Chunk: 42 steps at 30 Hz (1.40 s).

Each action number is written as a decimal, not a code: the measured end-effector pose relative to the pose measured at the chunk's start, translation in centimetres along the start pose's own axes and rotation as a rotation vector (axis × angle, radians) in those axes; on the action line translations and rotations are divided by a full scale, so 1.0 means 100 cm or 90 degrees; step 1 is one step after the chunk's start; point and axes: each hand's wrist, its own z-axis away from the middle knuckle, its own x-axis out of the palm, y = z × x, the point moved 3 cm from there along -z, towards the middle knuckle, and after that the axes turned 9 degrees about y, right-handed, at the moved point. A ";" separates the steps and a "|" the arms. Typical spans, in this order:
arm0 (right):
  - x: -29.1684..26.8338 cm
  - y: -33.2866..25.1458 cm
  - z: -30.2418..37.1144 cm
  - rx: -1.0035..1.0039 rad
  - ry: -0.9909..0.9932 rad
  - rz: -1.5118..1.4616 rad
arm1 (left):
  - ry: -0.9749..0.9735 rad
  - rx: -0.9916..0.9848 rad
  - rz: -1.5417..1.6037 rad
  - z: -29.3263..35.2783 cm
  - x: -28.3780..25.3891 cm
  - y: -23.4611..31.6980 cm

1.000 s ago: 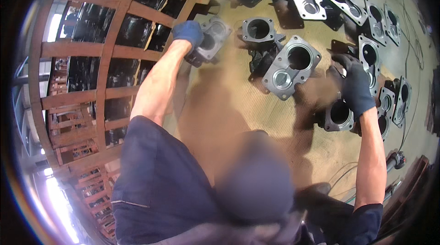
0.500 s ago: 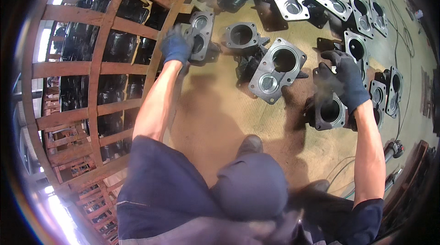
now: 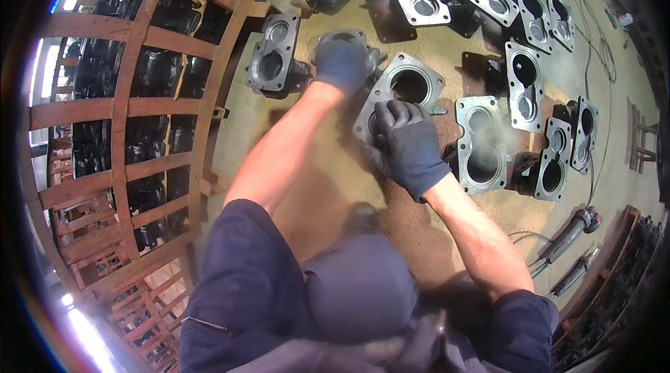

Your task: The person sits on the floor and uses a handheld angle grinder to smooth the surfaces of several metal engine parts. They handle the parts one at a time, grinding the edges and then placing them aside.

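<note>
My left hand [image 3: 342, 67], in a dark blue glove, lies over a grey metal casting with a round-bored flange [image 3: 349, 36]; its fingers are hidden and slightly blurred. Just right of it, my gloved right hand [image 3: 410, 141] grips the lower part of a two-bored flanged casting [image 3: 427, 68], fingers curled at the lower bore. That casting is tilted, its upper bore uncovered. Another two-bored casting [image 3: 277, 31] stands left of my left hand. To the right of my right hand stands a further casting [image 3: 499, 179], a pale haze of dust in front of it.
Several more black castings with bare machined flanges [image 3: 421, 18] crowd the far side and right. A wooden slatted crate [image 3: 132, 104] rises along the left, dark parts inside. Two corded power tools [image 3: 567, 239] lie at the lower right beside a wooden-edged bin [image 3: 607, 261].
My left hand has left the leftmost casting and gone right onto the round-bored one. My right hand has released the right-hand casting and moved left onto the middle casting. The view has shifted slightly.
</note>
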 end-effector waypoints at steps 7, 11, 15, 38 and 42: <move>-0.002 0.014 0.008 -0.021 0.042 -0.016 | -0.108 -0.071 0.052 -0.013 -0.024 0.011; -0.010 0.018 0.008 -0.050 0.029 -0.017 | -0.089 -0.102 0.135 -0.016 -0.029 -0.019; -0.006 0.019 0.006 -0.048 0.008 0.011 | -0.184 -0.065 0.106 -0.017 -0.047 -0.021; -0.040 0.038 0.015 -0.066 -0.061 0.007 | -0.218 -0.060 0.236 0.090 -0.073 -0.029; -0.023 0.034 0.014 -0.033 -0.059 -0.031 | -0.312 0.010 0.104 0.100 -0.083 -0.026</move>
